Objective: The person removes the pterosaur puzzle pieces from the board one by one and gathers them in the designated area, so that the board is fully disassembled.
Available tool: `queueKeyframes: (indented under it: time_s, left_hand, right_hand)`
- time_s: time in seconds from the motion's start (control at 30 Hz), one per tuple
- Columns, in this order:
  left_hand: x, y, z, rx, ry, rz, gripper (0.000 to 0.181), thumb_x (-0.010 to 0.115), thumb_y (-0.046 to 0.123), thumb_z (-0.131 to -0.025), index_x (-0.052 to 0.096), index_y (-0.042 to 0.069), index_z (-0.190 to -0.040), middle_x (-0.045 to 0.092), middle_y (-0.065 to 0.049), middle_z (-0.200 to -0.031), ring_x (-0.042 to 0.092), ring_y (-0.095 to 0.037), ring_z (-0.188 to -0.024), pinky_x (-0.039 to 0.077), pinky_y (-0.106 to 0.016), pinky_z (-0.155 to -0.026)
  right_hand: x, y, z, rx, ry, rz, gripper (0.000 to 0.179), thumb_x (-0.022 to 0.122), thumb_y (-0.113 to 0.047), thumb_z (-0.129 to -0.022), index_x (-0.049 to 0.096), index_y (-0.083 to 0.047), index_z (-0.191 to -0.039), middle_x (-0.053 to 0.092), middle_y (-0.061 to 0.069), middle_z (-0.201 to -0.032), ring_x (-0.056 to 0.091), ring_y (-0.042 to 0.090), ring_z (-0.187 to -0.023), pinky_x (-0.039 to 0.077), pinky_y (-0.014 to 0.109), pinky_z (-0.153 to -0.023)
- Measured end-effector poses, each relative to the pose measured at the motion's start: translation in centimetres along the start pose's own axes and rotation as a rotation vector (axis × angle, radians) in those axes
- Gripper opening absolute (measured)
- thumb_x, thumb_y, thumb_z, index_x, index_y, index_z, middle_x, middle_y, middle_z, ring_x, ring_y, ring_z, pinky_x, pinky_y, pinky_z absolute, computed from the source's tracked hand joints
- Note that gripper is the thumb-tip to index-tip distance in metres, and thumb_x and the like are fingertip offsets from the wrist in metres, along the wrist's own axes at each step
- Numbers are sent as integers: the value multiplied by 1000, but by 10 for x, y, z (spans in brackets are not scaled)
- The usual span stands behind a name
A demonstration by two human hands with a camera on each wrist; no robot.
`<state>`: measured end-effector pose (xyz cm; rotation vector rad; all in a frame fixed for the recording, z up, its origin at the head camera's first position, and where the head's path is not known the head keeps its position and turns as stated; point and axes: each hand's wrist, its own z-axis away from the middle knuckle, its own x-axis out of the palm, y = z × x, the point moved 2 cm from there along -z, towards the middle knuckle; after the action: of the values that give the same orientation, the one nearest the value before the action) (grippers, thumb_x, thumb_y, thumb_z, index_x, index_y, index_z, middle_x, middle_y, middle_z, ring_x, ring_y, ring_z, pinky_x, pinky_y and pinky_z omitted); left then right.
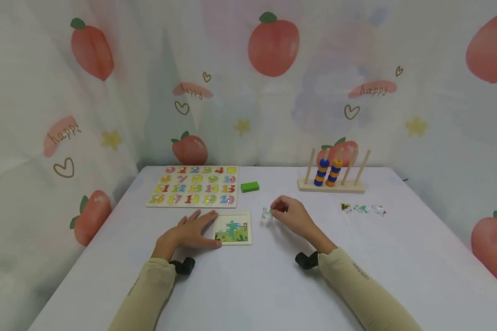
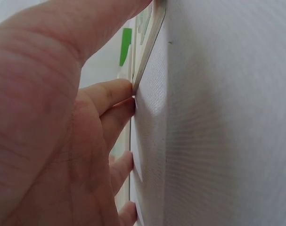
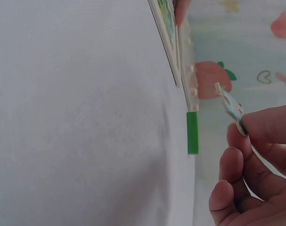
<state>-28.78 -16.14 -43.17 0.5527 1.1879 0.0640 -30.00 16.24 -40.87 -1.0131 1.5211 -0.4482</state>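
Note:
A small jigsaw puzzle piece (image 1: 267,214) is pinched between the thumb and fingers of my right hand (image 1: 291,215), held up off the table to the right of the puzzle frame. The right wrist view shows the piece (image 3: 231,108) tilted at the fingertips. My left hand (image 1: 190,232) lies at the left side of the square puzzle frame (image 1: 250,230), fingers spread, thumb at its lower left corner and index finger by the upper left. Inside the frame, joined pieces form a picture with a green dinosaur (image 1: 233,231); bare tray shows along its left and top.
Three loose puzzle pieces (image 1: 362,208) lie at the right. Behind them stands a wooden peg rack (image 1: 331,186) with blue and orange beads. A green block (image 1: 250,187) and a number board (image 1: 192,186) sit at the back, before a printed curtain (image 1: 240,82).

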Motion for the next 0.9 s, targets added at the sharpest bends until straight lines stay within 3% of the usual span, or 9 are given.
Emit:
queueKeyframes:
  time_s: [0.2,0.5,0.9]
  left_hand:
    - [3,0,4,-8,9,5,101,80,59,-89,35,18,-169,28,-7,-176,9,-41,-163,5,-66,-128]
    - [3,0,2,-10,24,23,102,80,61,-88,35,19,-169,28,-6,-176,8,-40,-163,4,-64,-128]
    - [4,0,3,-18,16,25,103,80,61,-87,35,20,-169,28,-8,-176,8,-40,-163,4,-65,-128]
  right_hand:
    - [-9,7,3,12,31,14,9,70,-4,-100,71,0,-108,72,8,-99,64,25,-92,54,35,-80]
    - [-30,17,5,25,70,-6,11,70,-3,-101,71,3,-110,73,13,-102,65,28,-93,54,30,-78]
    - [-54,42,16,96,120,31,11,64,-1,-103,69,4,-111,72,17,-105,64,30,-96,53,31,-83]
